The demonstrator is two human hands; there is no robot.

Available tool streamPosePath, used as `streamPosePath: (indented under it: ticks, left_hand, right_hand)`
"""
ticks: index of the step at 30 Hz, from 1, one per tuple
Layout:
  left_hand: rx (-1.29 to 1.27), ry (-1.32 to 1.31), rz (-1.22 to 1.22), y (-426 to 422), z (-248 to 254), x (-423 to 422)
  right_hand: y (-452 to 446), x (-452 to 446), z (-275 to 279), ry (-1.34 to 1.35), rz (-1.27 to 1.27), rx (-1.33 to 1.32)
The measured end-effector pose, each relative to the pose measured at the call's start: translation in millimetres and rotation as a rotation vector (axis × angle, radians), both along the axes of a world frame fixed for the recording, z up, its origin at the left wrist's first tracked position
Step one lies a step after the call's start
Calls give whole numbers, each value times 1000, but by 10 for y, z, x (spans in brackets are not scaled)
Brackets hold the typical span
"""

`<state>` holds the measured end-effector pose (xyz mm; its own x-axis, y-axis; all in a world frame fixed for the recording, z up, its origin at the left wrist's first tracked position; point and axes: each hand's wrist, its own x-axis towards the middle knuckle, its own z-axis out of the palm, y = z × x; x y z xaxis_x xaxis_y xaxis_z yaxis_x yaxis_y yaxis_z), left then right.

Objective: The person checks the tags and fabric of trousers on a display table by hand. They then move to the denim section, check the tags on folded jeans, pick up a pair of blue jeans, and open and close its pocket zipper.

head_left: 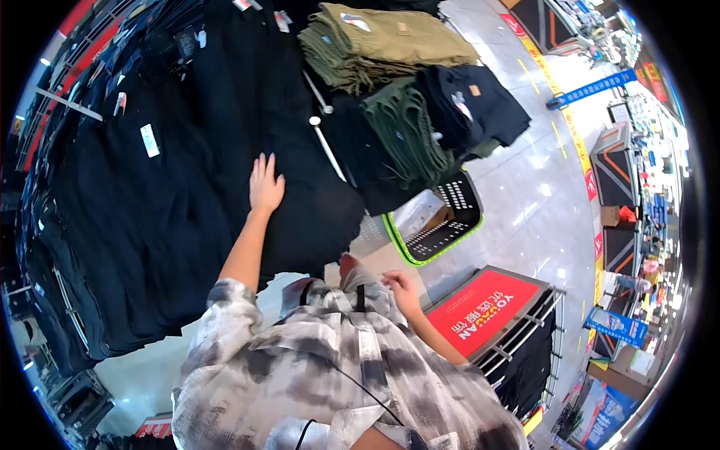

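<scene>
My left hand [266, 185] lies flat on black trousers [307, 217] spread over a pile, its fingers apart and nothing held. Near my waist, my right hand [400, 286] hovers with loosely bent fingers and nothing visible in it. Dark garments [135, 195] with white tags lie to the left of my left hand. Beyond and to the right are folded stacks: khaki trousers [420, 37], dark green trousers [409, 135] and navy trousers [476, 105].
A black basket with a green rim [420, 261] stands on the floor [525, 187] right of the pile. A red sign [487, 311] tops a rack beside my right arm. Shop shelves line the far right, and metal rods run between the piles.
</scene>
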<state>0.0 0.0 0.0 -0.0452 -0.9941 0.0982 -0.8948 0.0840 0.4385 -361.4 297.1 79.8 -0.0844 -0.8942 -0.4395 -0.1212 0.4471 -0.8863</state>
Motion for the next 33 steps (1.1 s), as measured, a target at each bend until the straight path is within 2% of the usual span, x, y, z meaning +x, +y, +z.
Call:
streamPosePath:
  ticks: [2,3,4,6,9,11,13,15,17,20,21,23,25,26,29,33]
  left_hand:
    - [100,25,-25,-10,17,-69]
    - [224,-42,-16,861,459,292]
    - [279,30,-6,956,522,205]
    - [271,102,-6,1063,566,46]
    - [212,20,17,1381,775,-48]
    - [133,-81,53,1540,827,-158]
    - [54,-157,123,1664,826,-272]
    - [-19,-211,202,1704,746,-357]
    - [16,-250,324,1693,784,-507]
    - [-47,-346,638,1780,694,-964]
    - [-24,-290,712,1816,845,-1266]
    - [-258,-235,646,1706,610,-1856]
    - [-455,-131,461,1734,994,-2792]
    - [-518,-72,381,1731,1189,-3302]
    - [-525,108,140,1585,1583,-4655]
    - [-560,264,-168,917,2020,-6020]
  right_hand:
    - [6,-317,112,38,-223,43]
    - [837,-175,280,-52,-292,150]
    - [956,-389,265,-40,-363,180]
    - [1158,-780,86,-60,-503,231]
    - [1648,-1078,-406,-100,-577,376]
    - [1938,-1329,-861,-101,-551,361]
    - [1913,-1519,-695,-13,-460,354]
    - [1833,-1758,-496,-83,-423,273]
    - [1801,-2091,-435,-131,-419,216]
    - [1966,-2808,-478,-84,-327,123]
    - [2017,-3001,-289,-84,-386,141]
    - [2308,-3799,-488,-111,-464,74]
    - [2475,-4293,-515,-68,-459,-37]
    - [2451,-4466,-292,-34,-499,-28]
    - [2364,-4926,282,-7,-635,-60]
    - [2130,-5322,306,-201,-798,-47]
